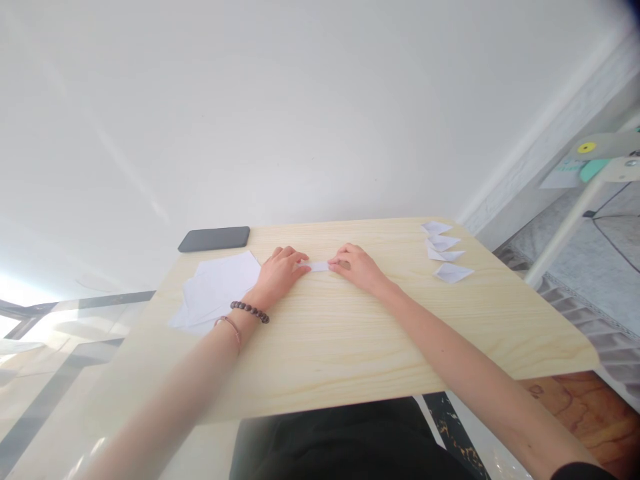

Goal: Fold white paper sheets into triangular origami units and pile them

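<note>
Between my two hands a narrow strip of folded white paper (319, 266) lies just over the wooden table (320, 353). My left hand (281, 272) pinches its left end between thumb and fingers. At the other end, the thumb and fingers of my right hand (356, 267) grip the paper. The fingers cover both ends, so only the middle of the strip shows. Left of my left hand is a loose pile of white paper sheets (220, 287), partly behind my wrist.
A black phone (214, 239) lies at the table's back left. Several folded white paper pieces (453, 273) stand in a column near the right edge. The white wall (310, 113) rises directly behind the table. A white metal frame (570, 220) stands to the right.
</note>
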`<action>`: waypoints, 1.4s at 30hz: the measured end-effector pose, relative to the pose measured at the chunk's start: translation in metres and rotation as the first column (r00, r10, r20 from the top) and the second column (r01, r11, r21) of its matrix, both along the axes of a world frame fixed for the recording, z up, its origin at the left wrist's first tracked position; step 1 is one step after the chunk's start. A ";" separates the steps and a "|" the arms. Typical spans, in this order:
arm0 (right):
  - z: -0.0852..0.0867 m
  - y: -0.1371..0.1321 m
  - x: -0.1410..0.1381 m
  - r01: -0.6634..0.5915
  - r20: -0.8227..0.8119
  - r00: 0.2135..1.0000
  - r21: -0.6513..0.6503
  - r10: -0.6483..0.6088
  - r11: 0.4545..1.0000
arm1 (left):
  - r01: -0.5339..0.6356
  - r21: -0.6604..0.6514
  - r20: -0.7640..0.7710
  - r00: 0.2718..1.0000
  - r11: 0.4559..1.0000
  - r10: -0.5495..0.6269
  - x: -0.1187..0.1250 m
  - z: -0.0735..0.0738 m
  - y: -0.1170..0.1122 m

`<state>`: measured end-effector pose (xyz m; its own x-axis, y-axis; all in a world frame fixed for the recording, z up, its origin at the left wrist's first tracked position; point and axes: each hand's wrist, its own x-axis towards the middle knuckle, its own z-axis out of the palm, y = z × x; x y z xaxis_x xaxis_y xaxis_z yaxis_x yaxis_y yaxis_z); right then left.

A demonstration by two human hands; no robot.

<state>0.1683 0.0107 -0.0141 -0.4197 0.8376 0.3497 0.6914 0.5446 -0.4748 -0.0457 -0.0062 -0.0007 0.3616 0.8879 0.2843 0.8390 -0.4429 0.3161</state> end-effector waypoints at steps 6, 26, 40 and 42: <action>0.004 -0.003 0.000 -0.008 0.057 0.998 0.060 0.005 0.998 | -0.011 0.049 -0.070 0.997 0.999 0.014 0.004 0.003 -0.003; -0.001 -0.006 0.000 0.010 0.086 0.996 0.135 -0.022 0.991 | 0.039 0.129 -0.145 0.989 0.991 -0.020 0.006 0.000 -0.008; 0.006 -0.013 -0.004 -0.080 -0.019 0.996 0.116 0.083 0.990 | 0.096 0.044 0.053 0.994 0.994 -0.099 0.008 0.004 -0.009; 0.007 -0.013 -0.004 -0.077 -0.016 0.997 0.127 0.080 0.989 | 0.066 0.033 0.064 0.996 0.997 -0.068 0.008 0.004 -0.010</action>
